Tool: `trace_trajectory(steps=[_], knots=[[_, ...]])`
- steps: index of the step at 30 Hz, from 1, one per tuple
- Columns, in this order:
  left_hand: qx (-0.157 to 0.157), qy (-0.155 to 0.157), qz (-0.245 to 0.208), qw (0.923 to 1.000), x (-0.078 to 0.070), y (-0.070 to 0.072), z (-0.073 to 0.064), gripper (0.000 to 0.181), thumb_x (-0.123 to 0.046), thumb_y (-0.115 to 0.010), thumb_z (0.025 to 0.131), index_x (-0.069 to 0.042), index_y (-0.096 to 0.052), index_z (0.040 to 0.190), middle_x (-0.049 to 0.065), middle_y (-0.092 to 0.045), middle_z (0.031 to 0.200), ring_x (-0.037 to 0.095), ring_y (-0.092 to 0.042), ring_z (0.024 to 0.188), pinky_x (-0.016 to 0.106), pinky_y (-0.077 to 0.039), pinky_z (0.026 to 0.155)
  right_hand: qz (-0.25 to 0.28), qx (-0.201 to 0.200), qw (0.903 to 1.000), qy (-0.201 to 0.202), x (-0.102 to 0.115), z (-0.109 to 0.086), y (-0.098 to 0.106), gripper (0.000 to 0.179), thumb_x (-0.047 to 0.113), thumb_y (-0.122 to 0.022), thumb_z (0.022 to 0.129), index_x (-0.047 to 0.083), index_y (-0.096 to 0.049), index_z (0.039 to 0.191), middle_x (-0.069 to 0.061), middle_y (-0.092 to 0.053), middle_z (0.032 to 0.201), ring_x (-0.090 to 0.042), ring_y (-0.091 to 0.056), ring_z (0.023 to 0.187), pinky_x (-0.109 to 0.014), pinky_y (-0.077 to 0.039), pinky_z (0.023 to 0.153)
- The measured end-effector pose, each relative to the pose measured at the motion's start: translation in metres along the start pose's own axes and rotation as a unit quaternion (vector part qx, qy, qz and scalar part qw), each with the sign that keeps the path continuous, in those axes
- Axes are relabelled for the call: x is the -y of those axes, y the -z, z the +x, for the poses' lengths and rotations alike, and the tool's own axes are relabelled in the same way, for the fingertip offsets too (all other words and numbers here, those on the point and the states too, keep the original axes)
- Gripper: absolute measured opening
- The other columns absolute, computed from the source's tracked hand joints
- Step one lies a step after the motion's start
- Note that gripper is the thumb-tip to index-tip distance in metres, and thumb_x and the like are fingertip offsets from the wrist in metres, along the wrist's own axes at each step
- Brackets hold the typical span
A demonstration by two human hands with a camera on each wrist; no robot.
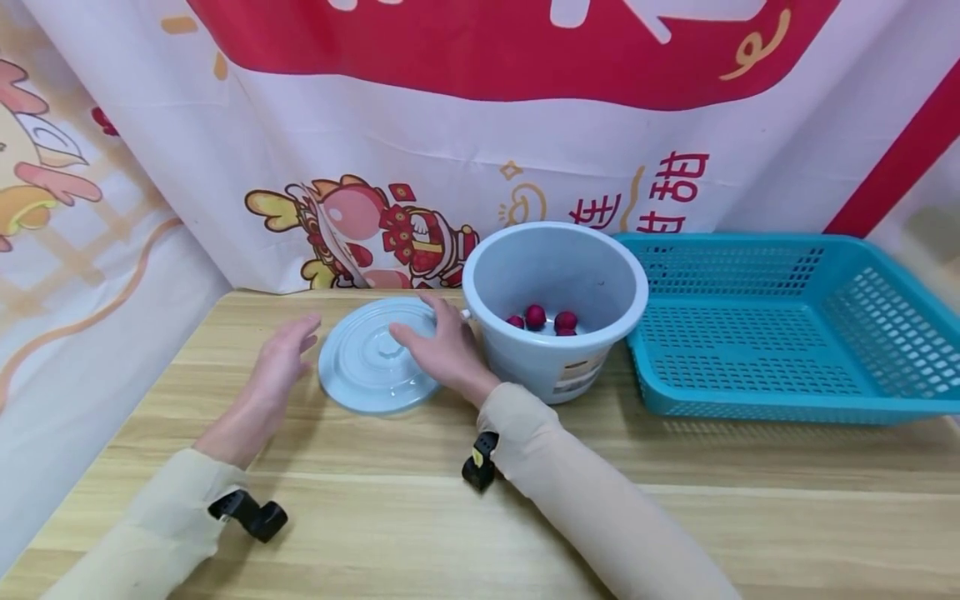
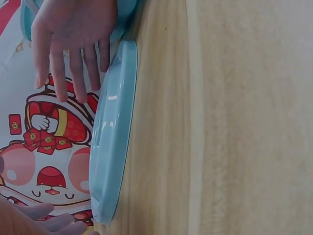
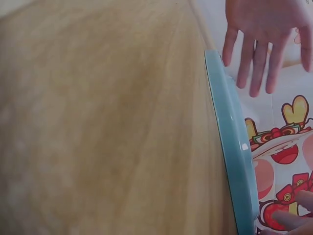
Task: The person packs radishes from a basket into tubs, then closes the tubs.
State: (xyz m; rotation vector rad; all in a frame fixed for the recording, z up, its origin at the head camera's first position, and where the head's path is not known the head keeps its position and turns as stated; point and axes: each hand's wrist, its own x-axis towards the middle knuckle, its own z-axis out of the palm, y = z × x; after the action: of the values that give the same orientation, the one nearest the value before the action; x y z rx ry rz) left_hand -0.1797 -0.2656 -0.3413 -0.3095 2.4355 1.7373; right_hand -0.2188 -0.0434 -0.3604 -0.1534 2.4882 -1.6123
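A light blue round lid (image 1: 378, 358) lies flat on the wooden table. At its left side is my left hand (image 1: 273, 375), fingers extended and apart from the rim. Over the lid's right edge reaches my right hand (image 1: 446, 346), its thumb and fingers spread and nothing gripped. In the left wrist view, the right hand (image 2: 76, 41) shows its straight fingers beside the lid (image 2: 115, 132). The right wrist view shows the left hand (image 3: 266, 36) with fingers loosely straight beyond the other rim. Just right of my right hand stands a pale blue bucket (image 1: 525, 358) without a cover.
Inside the bucket lie several small dark red round things (image 1: 536, 317). A teal perforated plastic basket (image 1: 750, 404) stands to the right of the bucket. Behind the table (image 1: 390, 500) hangs a white and red printed cloth (image 1: 420, 142), with another printed cloth at the left.
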Motion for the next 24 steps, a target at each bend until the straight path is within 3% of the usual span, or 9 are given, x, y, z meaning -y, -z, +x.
trace_trajectory(steps=[7,13,24], knots=[[-0.002,0.031,0.067,0.9973,0.002,-0.001,0.009,0.074,-0.050,-0.033,0.113,-0.009,-0.014,0.170,0.018,-0.014,0.178,0.043,-0.012,0.165,0.063,-0.012,0.134,-0.051,0.028,0.9982,-0.017,-0.007,0.003,0.000,0.082,0.041,-0.073,0.098,0.021,-0.034,0.167,-0.008,-0.029,0.175,-0.031,-0.025,0.164,-0.053,-0.027,0.133],[-0.014,0.048,0.115,0.9921,-0.002,-0.004,0.013,0.076,-0.050,-0.039,0.110,-0.008,-0.017,0.170,0.018,-0.015,0.178,0.042,-0.008,0.166,0.061,-0.007,0.134,-0.108,0.073,0.9913,-0.019,-0.009,0.003,-0.002,0.086,0.037,-0.076,0.096,0.020,-0.032,0.168,-0.006,-0.010,0.181,-0.031,-0.001,0.169,-0.055,-0.016,0.135],[-0.055,0.077,0.069,0.9931,-0.006,-0.014,0.021,0.072,-0.044,-0.051,0.107,-0.012,-0.028,0.168,0.013,-0.026,0.176,0.037,-0.021,0.164,0.059,-0.017,0.134,-0.182,0.093,0.9785,-0.030,-0.004,0.003,-0.006,0.087,0.033,-0.077,0.096,0.019,-0.031,0.168,-0.005,-0.001,0.182,-0.030,0.005,0.169,-0.052,-0.014,0.136]])
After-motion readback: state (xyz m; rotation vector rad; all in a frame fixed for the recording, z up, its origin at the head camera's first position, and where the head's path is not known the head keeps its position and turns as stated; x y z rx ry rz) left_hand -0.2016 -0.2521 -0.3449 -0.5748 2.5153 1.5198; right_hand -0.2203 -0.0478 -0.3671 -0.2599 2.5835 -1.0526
